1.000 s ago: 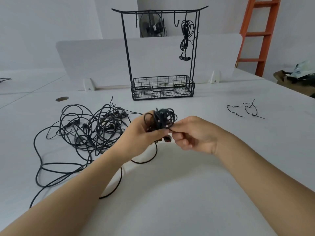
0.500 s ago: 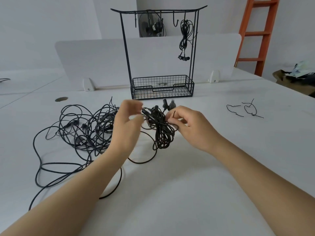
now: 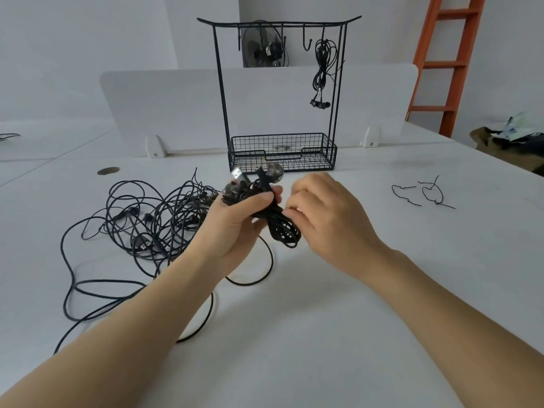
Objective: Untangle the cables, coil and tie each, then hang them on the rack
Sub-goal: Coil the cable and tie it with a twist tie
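My left hand [image 3: 235, 222] grips a coiled black cable bundle [image 3: 282, 231] above the white table, thumb across the strands; plugs and a silver connector stick out on top. My right hand [image 3: 321, 213] pinches the bundle's right side with curled fingers. A tangle of black cables [image 3: 147, 219] lies on the table to the left, with one strand trailing under my left forearm. The black wire rack [image 3: 282, 92] stands behind, with one coiled earphone cable [image 3: 323, 69] hanging from a right hook.
Loose black twist ties [image 3: 424, 194] lie on the table at right. The rack's mesh basket [image 3: 282, 156] sits just behind my hands. A white divider panel [image 3: 164, 104] runs across the back. An orange ladder [image 3: 444, 63] leans at far right, beside a brown box [image 3: 506, 145].
My left hand has closed around the bundle's top and lifted it, plugs now pointing up. My right hand has shifted to the bundle's right side, pinching the strands.
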Tool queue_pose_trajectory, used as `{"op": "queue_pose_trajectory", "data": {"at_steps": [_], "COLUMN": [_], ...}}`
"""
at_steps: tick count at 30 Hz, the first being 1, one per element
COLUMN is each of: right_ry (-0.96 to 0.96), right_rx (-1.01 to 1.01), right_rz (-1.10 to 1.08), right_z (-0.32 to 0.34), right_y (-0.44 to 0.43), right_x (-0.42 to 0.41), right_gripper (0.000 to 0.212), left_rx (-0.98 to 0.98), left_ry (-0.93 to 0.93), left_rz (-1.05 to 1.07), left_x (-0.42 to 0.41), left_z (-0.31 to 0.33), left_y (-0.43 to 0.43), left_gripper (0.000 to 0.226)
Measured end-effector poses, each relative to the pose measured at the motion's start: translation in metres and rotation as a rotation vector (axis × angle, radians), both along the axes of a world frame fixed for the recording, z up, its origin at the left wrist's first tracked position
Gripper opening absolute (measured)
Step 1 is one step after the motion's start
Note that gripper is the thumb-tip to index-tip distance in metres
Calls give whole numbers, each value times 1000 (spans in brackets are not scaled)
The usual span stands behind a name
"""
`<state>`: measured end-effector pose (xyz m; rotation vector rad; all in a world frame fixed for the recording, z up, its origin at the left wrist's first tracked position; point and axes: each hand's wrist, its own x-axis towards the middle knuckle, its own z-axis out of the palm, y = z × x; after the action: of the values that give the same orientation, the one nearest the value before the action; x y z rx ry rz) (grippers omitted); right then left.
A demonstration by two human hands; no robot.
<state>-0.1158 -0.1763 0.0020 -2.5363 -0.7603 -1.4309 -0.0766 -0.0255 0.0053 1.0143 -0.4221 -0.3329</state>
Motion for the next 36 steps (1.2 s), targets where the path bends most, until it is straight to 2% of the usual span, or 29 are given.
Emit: {"op": "queue_pose_trajectory", "data": {"at_steps": [2,3,5,7,8,10,11,13,16,17,20,22,24,27,29,30,32,34,36], "right_ry": [226,354,603,818,913,1049,1062,957,700,632,380,170,33,-66,-5,106,457,859,1156], "right_rx": [204,288,363,476,584,844,933,964,757,677,434,247,96,-89,-30,107,550,1031,1287], "right_rz": [26,1,-45,34,121,259,278,246,112,65,-18,-54,-42,-29,-17,-5,59,226,407], "right_z": [3,5,7,11,13,18,18,16,11,9,0,-4,-4,-7,-8,-6,2,11,14], "right_y": [3,4,3,0,-1,-1,-2,-4,-9,-10,-11,-11,-11,-8,-4,0,8,10,7], "right_x": [-2,-2,-3,-6,-8,-10,-9,-5,-4,-4,0,3,4,5,4,2,-3,-5,-6], "right_gripper": [26,25,14,24,25,19,19,22,17,14,21,25,28,26,23,24,22,27,30], "left_rx": [30,105,335,532,580,648,675,742,800,748,483,449,486,470,393,365,315,279,241], "left_ry": [-168,-327,-838,-1382,-1540,-1627,-1613,-1549,-1388,-1228,-509,-246,-197,-222,-240,-268,-333,-386,-426], "left_rz": [103,169,335,516,561,548,518,457,413,400,407,332,245,256,250,250,244,220,149], "left_x": [-5,-7,-9,-5,-3,0,1,-1,-5,-9,-14,-8,-6,-6,-6,-5,-7,-11,-9], "left_z": [5,5,1,-9,-12,-14,-14,-16,-19,-18,-5,0,0,1,1,1,3,5,5], "left_y": [-1,0,0,0,-1,-1,0,3,3,1,-3,-3,-3,-5,-4,-2,-1,-2,0], "left_gripper": [47,49,38,39,44,43,41,53,76,76,63,53,36,17,16,14,11,21,27]}}
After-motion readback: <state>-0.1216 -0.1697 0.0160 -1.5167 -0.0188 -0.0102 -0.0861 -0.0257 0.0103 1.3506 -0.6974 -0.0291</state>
